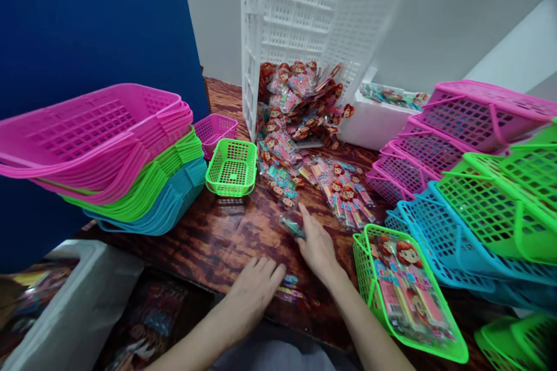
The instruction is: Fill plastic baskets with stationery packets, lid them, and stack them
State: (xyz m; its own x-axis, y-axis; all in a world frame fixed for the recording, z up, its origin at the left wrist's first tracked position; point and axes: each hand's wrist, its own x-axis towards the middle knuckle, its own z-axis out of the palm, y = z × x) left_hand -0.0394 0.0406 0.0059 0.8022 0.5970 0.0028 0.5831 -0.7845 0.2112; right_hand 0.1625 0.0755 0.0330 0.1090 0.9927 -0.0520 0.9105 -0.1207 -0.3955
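My right hand [319, 248] reaches over the dark wood-patterned table, fingers closed on the end of a small clear packet [290, 225] with bluish-green contents. My left hand [256, 288] lies palm down near the table's front edge, fingers extended and holding nothing visible. Right beside its fingertips are a few colourful packets [290, 290], partly in shadow. Beyond my hands spreads a pile of clear packets [343, 191] printted with a red-haired cartoon figure. To the right of my right arm, a green basket [363, 266] holds several larger such packets.
A white plastic crate [300, 6] lies on its side, packets spilling out. Stacked pink, green and blue baskets [148, 162] stand at left. More baskets [470, 203] are piled at right. A small green basket [230, 168] sits mid-table. A white box [374, 122] stands behind.
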